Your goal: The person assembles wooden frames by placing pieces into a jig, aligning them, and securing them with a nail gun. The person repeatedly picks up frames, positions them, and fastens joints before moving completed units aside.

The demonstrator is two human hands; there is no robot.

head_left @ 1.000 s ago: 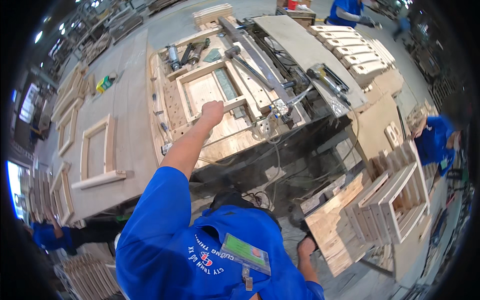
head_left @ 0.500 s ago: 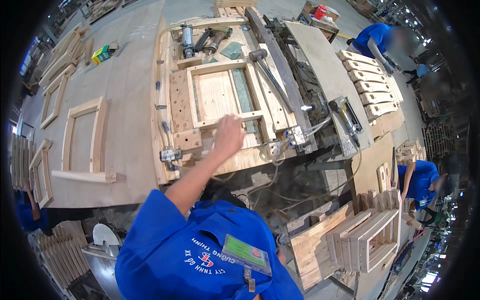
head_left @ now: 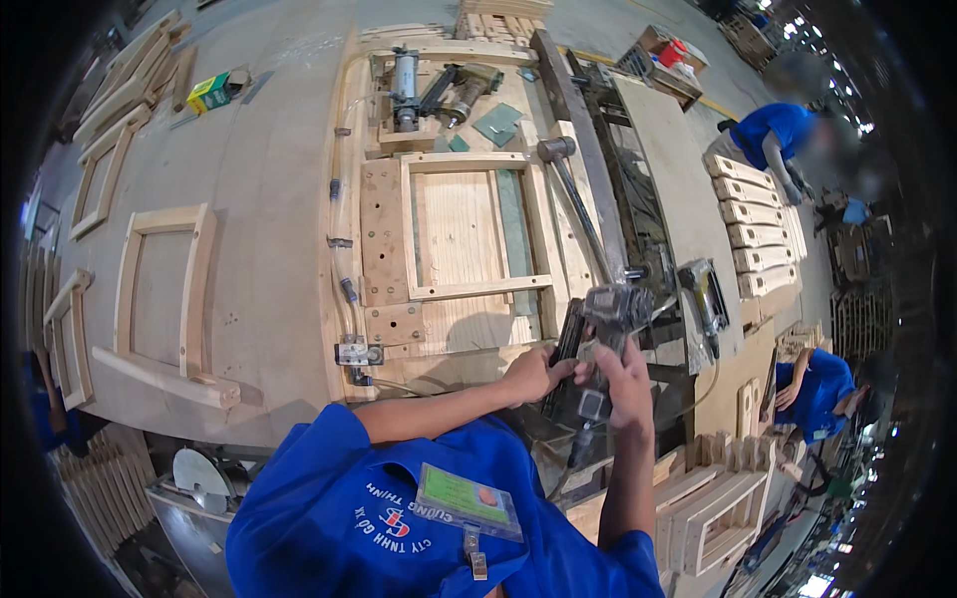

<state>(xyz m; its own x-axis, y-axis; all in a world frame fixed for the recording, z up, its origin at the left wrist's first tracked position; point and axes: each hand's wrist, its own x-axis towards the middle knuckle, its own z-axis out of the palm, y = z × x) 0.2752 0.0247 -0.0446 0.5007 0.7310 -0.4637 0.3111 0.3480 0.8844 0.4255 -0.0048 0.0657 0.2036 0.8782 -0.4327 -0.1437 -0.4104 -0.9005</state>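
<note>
My right hand (head_left: 626,384) grips the handle of a pneumatic nail gun (head_left: 620,307), held up at the near right corner of the work jig. My left hand (head_left: 531,378) is closed at the gun's dark magazine, its fingertips partly hidden. Beyond them, a rectangular light-wood frame (head_left: 478,289) lies flat in the jig (head_left: 382,234), against a drilled wooden block. To its right rests a long-handled mallet (head_left: 555,149), lying at a slant with its head away from me.
Other wooden frames (head_left: 201,289) lie on the left table. More tools (head_left: 469,95) sit at the jig's far end. Another nail gun (head_left: 706,297) rests on the right board. Stacked frames (head_left: 688,528) stand at lower right. Co-workers in blue (head_left: 773,135) are on the right.
My left hand has moved from the frame's near rail toward the right and nearer me. My right hand has come into view, holding the nail gun.
</note>
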